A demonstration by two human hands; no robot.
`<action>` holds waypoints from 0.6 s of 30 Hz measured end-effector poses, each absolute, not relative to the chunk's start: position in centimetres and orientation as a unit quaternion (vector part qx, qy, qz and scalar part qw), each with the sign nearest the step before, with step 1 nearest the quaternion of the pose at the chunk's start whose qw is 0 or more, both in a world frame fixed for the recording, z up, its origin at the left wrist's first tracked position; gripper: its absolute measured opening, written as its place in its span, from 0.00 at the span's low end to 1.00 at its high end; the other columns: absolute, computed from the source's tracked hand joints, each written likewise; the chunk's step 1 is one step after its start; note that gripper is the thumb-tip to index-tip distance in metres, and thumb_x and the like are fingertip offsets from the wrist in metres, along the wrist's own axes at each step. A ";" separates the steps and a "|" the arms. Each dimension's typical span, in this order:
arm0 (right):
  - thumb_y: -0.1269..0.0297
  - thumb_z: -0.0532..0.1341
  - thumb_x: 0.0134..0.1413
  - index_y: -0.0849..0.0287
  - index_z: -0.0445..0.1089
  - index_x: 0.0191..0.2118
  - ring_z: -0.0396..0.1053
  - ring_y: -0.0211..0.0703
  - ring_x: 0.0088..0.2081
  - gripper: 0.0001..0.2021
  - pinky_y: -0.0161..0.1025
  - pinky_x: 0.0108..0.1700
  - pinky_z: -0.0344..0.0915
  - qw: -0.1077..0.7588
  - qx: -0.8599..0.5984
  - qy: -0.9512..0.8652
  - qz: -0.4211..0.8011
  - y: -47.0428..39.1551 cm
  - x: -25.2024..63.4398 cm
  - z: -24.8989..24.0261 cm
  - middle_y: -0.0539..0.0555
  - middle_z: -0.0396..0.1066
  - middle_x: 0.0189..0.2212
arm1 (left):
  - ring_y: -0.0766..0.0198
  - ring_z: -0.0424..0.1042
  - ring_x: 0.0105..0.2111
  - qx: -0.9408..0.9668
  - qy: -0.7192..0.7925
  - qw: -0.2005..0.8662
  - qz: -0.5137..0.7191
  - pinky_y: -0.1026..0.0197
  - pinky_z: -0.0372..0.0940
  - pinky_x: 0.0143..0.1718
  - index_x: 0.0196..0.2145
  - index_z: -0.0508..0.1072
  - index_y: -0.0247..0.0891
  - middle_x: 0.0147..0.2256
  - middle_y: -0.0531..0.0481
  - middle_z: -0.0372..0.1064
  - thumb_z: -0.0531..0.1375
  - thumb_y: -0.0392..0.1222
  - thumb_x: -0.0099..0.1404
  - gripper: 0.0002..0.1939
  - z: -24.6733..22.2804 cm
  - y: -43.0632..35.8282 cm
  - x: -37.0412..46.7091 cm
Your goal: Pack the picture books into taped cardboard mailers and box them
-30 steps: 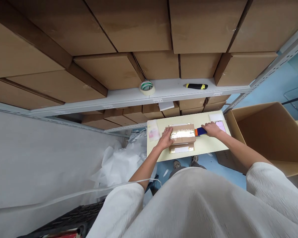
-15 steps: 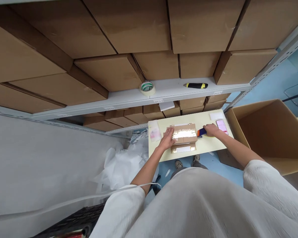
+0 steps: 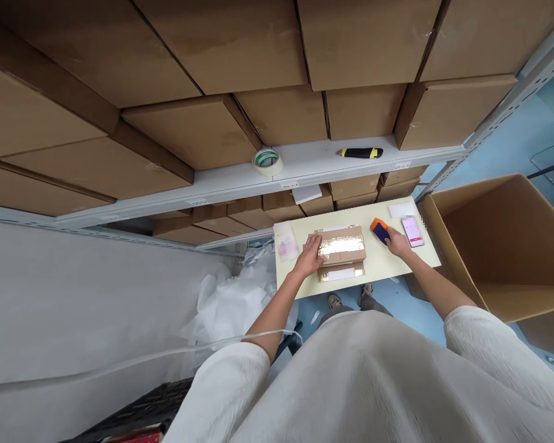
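Note:
A small cardboard box [image 3: 344, 246] with shiny tape across its top lies on the pale yellow board [image 3: 286, 280]. Beneath its near side a taped cardboard piece [image 3: 341, 273] shows. My left hand [image 3: 310, 255] rests on the box's left end, fingers spread over it. Right of the box, my right hand [image 3: 397, 242] is closed round an orange and dark blue tool [image 3: 380, 230], which is apart from the box. Beside that hand lies a phone [image 3: 413, 232] with a lit pink screen.
A grey shelf [image 3: 305, 159] bears large cartons [image 3: 253, 46], a tape roll [image 3: 267, 161] and a black-yellow cutter [image 3: 361, 152]. An open carton [image 3: 512, 234] stands right of the board. White wrapping [image 3: 226, 314] is heaped at the left, and a white strap [image 3: 157, 354] crosses near my left arm.
My right hand has drawn the tool away from the box's right end and turned it, so its orange end now points up and left. My left hand has stayed on the box.

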State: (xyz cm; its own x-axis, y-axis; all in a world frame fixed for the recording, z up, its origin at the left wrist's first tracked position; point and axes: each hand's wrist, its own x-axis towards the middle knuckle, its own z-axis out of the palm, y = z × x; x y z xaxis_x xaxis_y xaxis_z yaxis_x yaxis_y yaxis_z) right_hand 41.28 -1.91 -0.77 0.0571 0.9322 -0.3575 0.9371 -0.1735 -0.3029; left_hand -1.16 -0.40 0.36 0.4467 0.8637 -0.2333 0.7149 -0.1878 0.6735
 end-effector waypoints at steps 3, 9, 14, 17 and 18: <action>0.67 0.55 0.66 0.67 0.58 0.72 0.71 0.65 0.58 0.31 0.52 0.56 0.68 0.011 0.737 0.640 -0.217 -2.4 40.2 -2.0 0.72 0.72 0.61 | 0.43 0.37 0.80 0.769 0.512 0.368 0.102 0.37 0.43 0.78 0.79 0.48 0.43 0.79 0.39 0.42 0.66 0.44 0.65 0.51 0.4 -0.4 -1.1; 0.68 0.54 0.67 0.62 0.56 0.74 0.73 0.62 0.53 0.31 0.51 0.50 0.67 0.042 0.747 0.618 -0.241 -3.0 38.8 -4.2 0.70 0.75 0.53 | 0.43 0.37 0.80 0.766 0.517 0.369 0.096 0.38 0.44 0.78 0.79 0.49 0.42 0.79 0.38 0.42 0.65 0.44 0.65 0.50 0.6 -0.6 -0.9; 0.68 0.55 0.67 0.59 0.56 0.73 0.72 0.57 0.50 0.30 0.49 0.50 0.64 0.045 0.753 0.616 -0.225 -3.5 38.2 -4.2 0.68 0.73 0.55 | 0.43 0.39 0.79 0.775 0.517 0.355 0.074 0.36 0.45 0.77 0.79 0.50 0.41 0.79 0.37 0.42 0.64 0.46 0.66 0.48 1.7 -0.7 -1.0; 0.64 0.55 0.68 0.62 0.65 0.67 0.66 0.62 0.58 0.25 0.52 0.55 0.62 0.002 0.759 0.633 -0.150 -3.4 37.2 -2.9 0.70 0.68 0.61 | 0.42 0.38 0.79 0.789 0.521 0.322 0.049 0.32 0.40 0.77 0.78 0.52 0.41 0.79 0.37 0.41 0.62 0.47 0.69 0.45 2.5 -1.3 -0.7; 0.62 0.54 0.69 0.62 0.67 0.66 0.65 0.63 0.58 0.24 0.53 0.56 0.62 -0.023 0.761 0.637 -0.124 -3.2 36.4 -2.2 0.70 0.67 0.62 | 0.42 0.37 0.80 0.797 0.519 0.305 0.048 0.31 0.37 0.77 0.78 0.52 0.41 0.79 0.38 0.40 0.60 0.47 0.70 0.43 2.7 -1.6 -0.5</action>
State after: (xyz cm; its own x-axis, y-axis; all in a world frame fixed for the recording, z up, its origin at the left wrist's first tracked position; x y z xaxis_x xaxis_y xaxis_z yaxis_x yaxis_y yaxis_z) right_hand 36.39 -3.21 -2.18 0.1579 0.9747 -0.1583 0.9632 -0.1873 -0.1928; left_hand -0.48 -1.55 2.74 0.4563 0.8568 -0.2403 0.7986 -0.2752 0.5352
